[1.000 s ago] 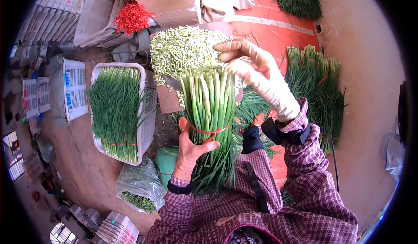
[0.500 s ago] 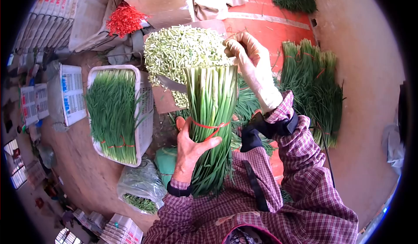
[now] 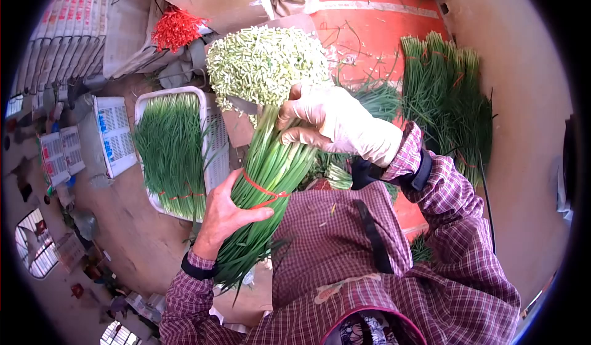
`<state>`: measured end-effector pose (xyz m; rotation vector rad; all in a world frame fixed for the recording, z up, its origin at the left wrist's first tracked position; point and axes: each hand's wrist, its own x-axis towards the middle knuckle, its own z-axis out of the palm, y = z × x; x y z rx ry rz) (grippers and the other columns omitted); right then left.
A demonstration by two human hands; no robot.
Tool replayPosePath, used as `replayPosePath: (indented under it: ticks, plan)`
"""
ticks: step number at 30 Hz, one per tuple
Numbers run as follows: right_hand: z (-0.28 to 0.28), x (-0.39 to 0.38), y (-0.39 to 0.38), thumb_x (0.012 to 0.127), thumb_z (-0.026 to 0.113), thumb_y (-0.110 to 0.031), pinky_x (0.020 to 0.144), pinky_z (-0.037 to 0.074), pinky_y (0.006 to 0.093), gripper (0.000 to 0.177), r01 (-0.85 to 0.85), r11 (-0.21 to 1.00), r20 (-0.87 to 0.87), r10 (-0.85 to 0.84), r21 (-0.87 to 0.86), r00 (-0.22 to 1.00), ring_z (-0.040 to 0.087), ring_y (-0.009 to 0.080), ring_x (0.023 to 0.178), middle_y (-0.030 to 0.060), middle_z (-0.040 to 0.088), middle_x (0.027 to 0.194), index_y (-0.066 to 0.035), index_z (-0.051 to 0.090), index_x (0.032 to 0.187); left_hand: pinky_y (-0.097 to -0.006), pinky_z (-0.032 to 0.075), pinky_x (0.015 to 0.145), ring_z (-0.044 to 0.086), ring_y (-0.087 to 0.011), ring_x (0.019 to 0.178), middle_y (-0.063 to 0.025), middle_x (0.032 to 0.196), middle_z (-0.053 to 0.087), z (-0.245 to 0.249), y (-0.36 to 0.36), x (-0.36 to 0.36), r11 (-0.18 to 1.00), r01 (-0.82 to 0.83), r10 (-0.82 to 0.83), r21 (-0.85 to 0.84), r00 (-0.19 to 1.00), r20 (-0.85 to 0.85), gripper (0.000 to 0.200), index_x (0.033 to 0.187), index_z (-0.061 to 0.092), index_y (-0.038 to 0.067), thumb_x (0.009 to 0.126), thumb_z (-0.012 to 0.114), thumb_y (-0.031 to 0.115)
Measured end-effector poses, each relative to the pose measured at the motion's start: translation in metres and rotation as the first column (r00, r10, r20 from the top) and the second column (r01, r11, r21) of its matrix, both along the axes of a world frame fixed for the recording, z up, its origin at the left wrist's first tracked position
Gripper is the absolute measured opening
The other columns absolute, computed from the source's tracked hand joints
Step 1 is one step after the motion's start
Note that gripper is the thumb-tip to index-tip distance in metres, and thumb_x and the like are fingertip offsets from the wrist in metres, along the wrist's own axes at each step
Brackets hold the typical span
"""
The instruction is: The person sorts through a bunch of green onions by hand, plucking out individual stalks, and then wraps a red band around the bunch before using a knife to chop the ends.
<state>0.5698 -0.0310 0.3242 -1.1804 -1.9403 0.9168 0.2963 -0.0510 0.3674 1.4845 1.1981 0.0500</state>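
A brown floor (image 3: 123, 212) stretches along the left, and a red ground sheet (image 3: 348, 28) runs beneath the right side, probably keeping the produce off the dirt. On it, long green leafy bundles (image 3: 452, 108) lie side by side, pale ends together, an arrangement that looks meant to keep them aligned. Opposite, a white perforated plastic crate (image 3: 217, 145) contains more greens, laid lengthwise as its oblong shape suits.

A heap of short, pale green stem pieces (image 3: 265, 65) covers much of a flat brown board (image 3: 239, 128), which seems to catch them. Just beside it, in front of the person, is a thick bundle of long green stems (image 3: 277, 166), held tilted, its pale ends towards the heap. The gloved right hand (image 3: 338, 120) curls its fingers over those ends, seemingly to steady them; the bare left hand (image 3: 220, 217) grips the bundle near its thin red tie (image 3: 261, 190), thumb across the front, apparently to support the looser leaves.
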Motion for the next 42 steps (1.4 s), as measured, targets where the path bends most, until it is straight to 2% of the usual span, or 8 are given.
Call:
replayPosePath:
  ticks: [3, 7, 12, 15, 20, 34, 38, 42]
  plan:
    - [0.002, -0.015, -0.030, 0.083, 0.069, -0.024, 0.063, 0.049, 0.0396, 0.015, -0.081, 0.995, -0.052, 0.083, 0.050, 0.995, 0.062, 0.0285, 0.077, 0.0068, 0.058, 0.080, -0.012, 0.061, 0.087, -0.0326, 0.049, 0.091, 0.066, -0.0199, 0.100, -0.0133, 0.109, 0.068, 0.022, -0.028, -0.019, 0.989, 0.018, -0.022, -0.150, 0.999, -0.027, 0.076, 0.124, 0.055, -0.003, 0.061, 0.087, 0.026]
    - [0.013, -0.017, -0.070, 0.088, 0.063, -0.022, 0.069, 0.051, 0.0404, 0.014, -0.173, 0.961, -0.103, 0.154, -0.215, 0.983, 0.062, 0.0317, 0.081, 0.0087, 0.057, 0.080, -0.010, 0.058, 0.086, -0.0305, 0.048, 0.092, 0.062, -0.0149, 0.101, -0.0105, 0.111, 0.067, 0.044, -0.067, -0.024, 0.901, -0.014, 0.015, -0.434, 1.000, -0.001, 0.074, 0.125, 0.054, -0.003, 0.065, 0.087, 0.024]
    - [0.013, -0.009, -0.107, 0.090, 0.061, -0.026, 0.072, 0.049, 0.0415, 0.014, -0.069, 0.972, -0.240, 0.013, -0.225, 0.971, 0.060, 0.0309, 0.084, 0.0078, 0.057, 0.088, -0.014, 0.066, 0.096, -0.0285, 0.045, 0.094, 0.059, -0.0138, 0.106, -0.0089, 0.116, 0.064, 0.061, -0.094, -0.003, 0.736, -0.111, 0.183, -0.668, 0.982, 0.039, 0.070, 0.128, 0.052, -0.003, 0.069, 0.084, 0.015]
    - [0.028, 0.004, -0.104, 0.086, 0.064, -0.035, 0.077, 0.044, 0.0400, 0.017, -0.109, 0.994, 0.011, 0.109, 0.002, 0.994, 0.057, 0.0246, 0.087, 0.0024, 0.058, 0.089, -0.018, 0.068, 0.089, -0.0285, 0.045, 0.094, 0.059, -0.0140, 0.105, -0.0087, 0.115, 0.064, 0.063, -0.094, 0.005, 0.738, -0.078, 0.152, -0.670, 0.987, 0.052, 0.068, 0.127, 0.052, -0.003, 0.069, 0.084, 0.016]
    - [0.041, 0.007, -0.101, 0.078, 0.069, -0.035, 0.079, 0.044, 0.0383, 0.015, -0.150, 0.978, 0.021, 0.149, 0.146, 0.989, 0.056, 0.0216, 0.088, -0.0014, 0.056, 0.085, -0.020, 0.068, 0.080, -0.0288, 0.046, 0.093, 0.060, -0.0142, 0.103, -0.0084, 0.114, 0.064, 0.064, -0.087, 0.011, 0.780, -0.008, 0.065, -0.626, 0.995, 0.069, 0.069, 0.126, 0.053, -0.003, 0.068, 0.084, 0.018]
    - [0.061, 0.007, -0.107, 0.083, 0.062, -0.022, 0.065, 0.052, 0.0412, 0.011, -0.166, 0.939, -0.073, 0.150, -0.301, 0.986, 0.062, 0.0305, 0.076, 0.0075, 0.058, 0.083, -0.011, 0.063, 0.085, -0.0291, 0.047, 0.091, 0.061, -0.0147, 0.101, -0.0087, 0.112, 0.065, 0.064, -0.094, 0.013, 0.813, 0.000, 0.045, -0.583, 0.997, 0.063, 0.070, 0.125, 0.053, -0.003, 0.067, 0.085, 0.022]
    - [0.062, 0.007, -0.108, 0.075, 0.064, -0.022, 0.058, 0.052, 0.0419, 0.013, -0.266, 0.963, 0.303, 0.269, -0.052, 0.914, 0.062, 0.0287, 0.077, 0.0083, 0.058, 0.080, -0.011, 0.063, 0.082, -0.0293, 0.047, 0.090, 0.062, -0.0152, 0.100, -0.0095, 0.110, 0.066, 0.059, -0.098, 0.013, 0.840, 0.059, -0.031, -0.539, 0.998, 0.061, 0.072, 0.126, 0.054, -0.002, 0.066, 0.086, 0.024]
    - [0.061, 0.008, -0.114, 0.075, 0.064, -0.023, 0.056, 0.051, 0.0411, 0.015, -0.239, 0.971, 0.290, 0.225, 0.013, 0.930, 0.062, 0.0278, 0.074, 0.0084, 0.057, 0.079, -0.010, 0.061, 0.082, -0.0299, 0.048, 0.090, 0.063, -0.0161, 0.098, -0.0104, 0.109, 0.067, 0.061, -0.101, 0.017, 0.873, 0.122, -0.102, -0.471, 0.992, 0.068, 0.074, 0.126, 0.054, -0.001, 0.065, 0.086, 0.026]
